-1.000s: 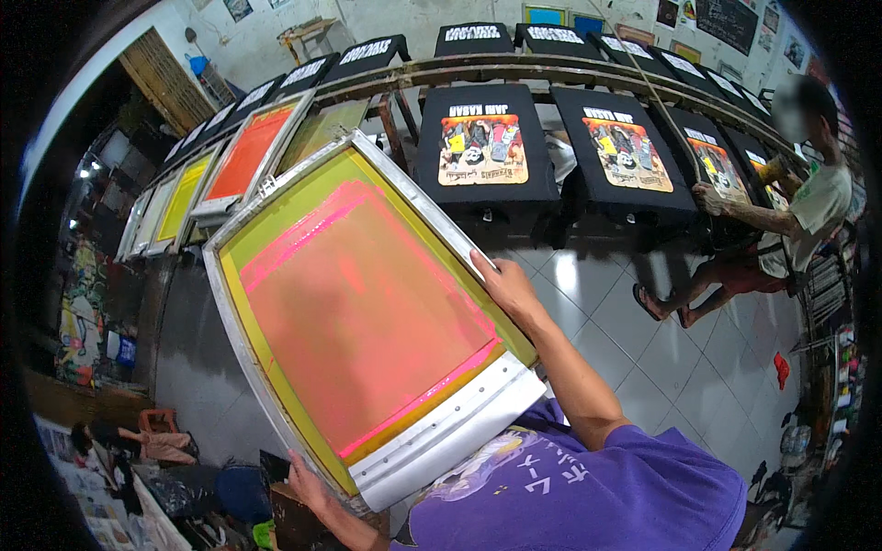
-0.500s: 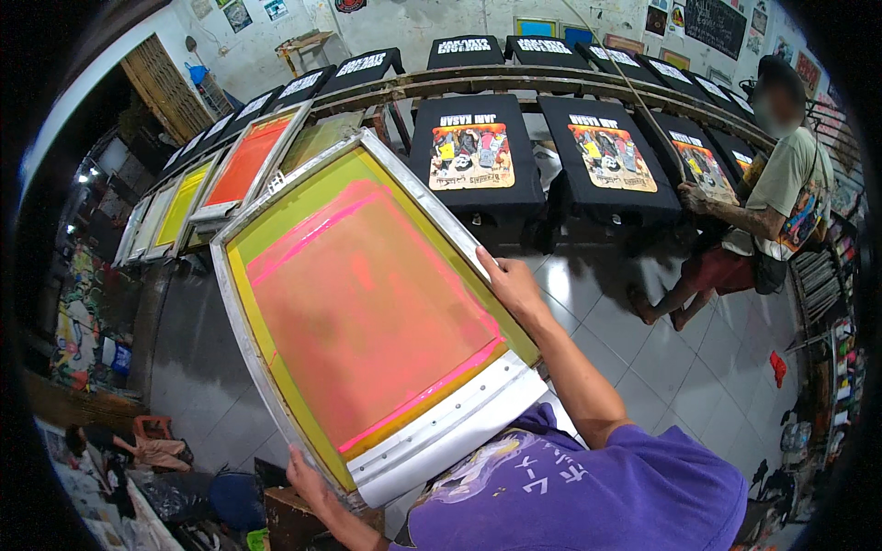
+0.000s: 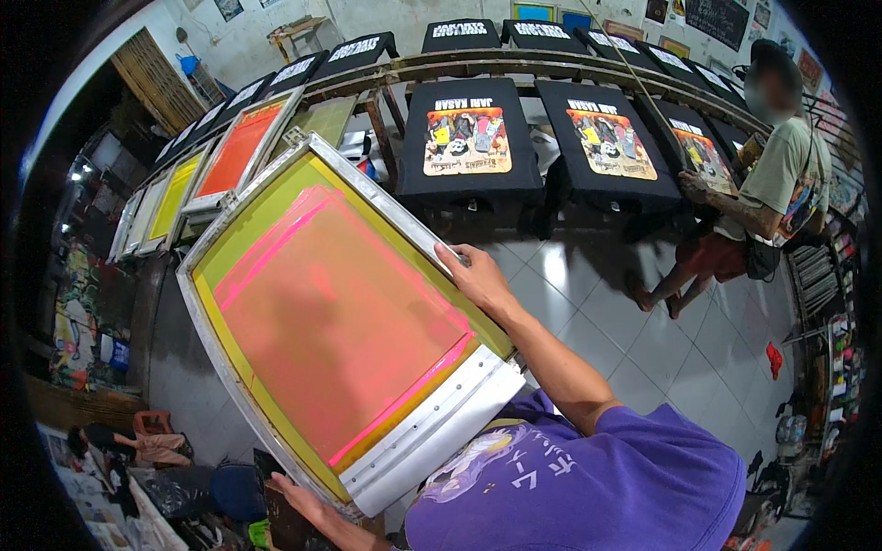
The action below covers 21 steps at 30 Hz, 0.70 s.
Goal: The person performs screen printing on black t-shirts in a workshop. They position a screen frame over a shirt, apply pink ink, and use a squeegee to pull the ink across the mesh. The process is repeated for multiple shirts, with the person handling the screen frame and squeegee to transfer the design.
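A large screen printing frame [image 3: 344, 321] is tilted in front of me, its mesh smeared with bright pink ink inside a yellow-green border. My right hand [image 3: 478, 280] grips the right rail, with the thumb on top and the other fingers partly hidden. At the near left corner, my left hand [image 3: 299, 500] holds the frame's edge from outside, most of its fingers out of sight underneath. Across the near end lies a white strip [image 3: 427, 418] with a row of bolts, close against my purple shirt [image 3: 588, 468].
Black printed shirts [image 3: 470, 138] lie on boards along a long rack ahead. More screens, one orange [image 3: 241, 151], lean at the left. Another person [image 3: 781, 174] stands at the right beside the shirts. A red cloth [image 3: 774, 360] lies on the tiled floor [image 3: 643, 367].
The frame has shifted left, with both hands still on it and turned slightly. Ahead, the rack sits a little higher in view. The other person leans somewhat differently.
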{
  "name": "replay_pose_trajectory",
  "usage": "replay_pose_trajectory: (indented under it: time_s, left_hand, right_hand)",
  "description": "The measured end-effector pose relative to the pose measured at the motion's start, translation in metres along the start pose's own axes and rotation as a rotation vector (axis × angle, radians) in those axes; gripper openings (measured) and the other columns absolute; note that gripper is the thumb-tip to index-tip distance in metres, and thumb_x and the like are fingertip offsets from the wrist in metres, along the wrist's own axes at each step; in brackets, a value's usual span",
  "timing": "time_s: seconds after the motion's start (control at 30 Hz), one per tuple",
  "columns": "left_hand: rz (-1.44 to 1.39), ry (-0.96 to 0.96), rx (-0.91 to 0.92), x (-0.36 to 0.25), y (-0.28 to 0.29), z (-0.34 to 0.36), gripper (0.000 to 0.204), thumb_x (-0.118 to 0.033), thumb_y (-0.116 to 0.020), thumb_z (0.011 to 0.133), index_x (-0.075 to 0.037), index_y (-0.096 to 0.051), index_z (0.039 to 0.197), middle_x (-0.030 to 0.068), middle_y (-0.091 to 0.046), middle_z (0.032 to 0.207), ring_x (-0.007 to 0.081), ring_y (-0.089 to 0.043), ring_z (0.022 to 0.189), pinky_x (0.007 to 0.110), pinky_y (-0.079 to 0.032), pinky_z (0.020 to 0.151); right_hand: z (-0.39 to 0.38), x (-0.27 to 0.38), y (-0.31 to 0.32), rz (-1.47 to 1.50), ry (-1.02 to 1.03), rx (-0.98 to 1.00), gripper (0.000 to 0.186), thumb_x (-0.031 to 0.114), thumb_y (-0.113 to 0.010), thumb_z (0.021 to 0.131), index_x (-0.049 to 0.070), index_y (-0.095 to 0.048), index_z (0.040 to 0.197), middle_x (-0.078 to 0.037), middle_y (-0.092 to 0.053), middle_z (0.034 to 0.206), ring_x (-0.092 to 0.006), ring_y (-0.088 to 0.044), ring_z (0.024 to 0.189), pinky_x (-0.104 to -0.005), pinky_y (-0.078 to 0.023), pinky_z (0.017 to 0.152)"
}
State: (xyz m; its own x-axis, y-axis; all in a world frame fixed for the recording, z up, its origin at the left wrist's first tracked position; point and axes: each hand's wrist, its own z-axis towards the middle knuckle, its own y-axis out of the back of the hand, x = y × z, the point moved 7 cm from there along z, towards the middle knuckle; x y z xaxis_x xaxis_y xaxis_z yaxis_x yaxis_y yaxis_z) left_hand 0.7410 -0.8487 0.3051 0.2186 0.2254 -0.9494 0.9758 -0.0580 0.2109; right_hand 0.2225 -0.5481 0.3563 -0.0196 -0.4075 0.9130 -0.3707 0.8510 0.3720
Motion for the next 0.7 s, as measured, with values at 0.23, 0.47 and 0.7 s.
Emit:
replay_pose_trajectory:
  time_s: [0.23,0.47,0.7]
  left_hand:
    - [0.026,0.108,0.054,-0.018,-0.022,-0.008,0.094,-0.071,-0.038,0.098,0.011,-0.044,0.144,0.02,-0.049,0.147,0.0311,-0.05,0.131,0.039,-0.035,0.112]
    - [-0.007,0.102,0.161,-0.025,-0.067,0.021,0.093,-0.072,-0.038,0.098,0.009,-0.046,0.144,0.0188,-0.05,0.146,0.0308,-0.05,0.131,0.039,-0.036,0.111]
    - [0.049,0.065,0.378,-0.049,-0.172,0.046,0.103,-0.078,-0.035,0.095,0.011,-0.04,0.146,0.0212,-0.046,0.149,0.0318,-0.046,0.135,0.039,-0.032,0.114]
  right_hand:
    - [0.005,-0.011,0.001,-0.004,-0.036,-0.026,0.087,0.076,-0.052,0.086,0.0,-0.064,0.127,-0.027,-0.066,0.123,-0.0398,-0.064,0.116,-0.0455,-0.047,0.1]
    - [0.003,-0.026,0.025,0.057,-0.053,-0.162,0.082,0.071,-0.056,0.087,-0.003,-0.067,0.12,-0.028,-0.068,0.117,-0.0401,-0.065,0.113,-0.0443,-0.049,0.097]
    - [0.036,-0.04,0.09,0.071,-0.109,-0.322,0.078,0.068,-0.059,0.087,-0.003,-0.068,0.117,-0.027,-0.07,0.111,-0.0378,-0.067,0.107,-0.0435,-0.05,0.092]
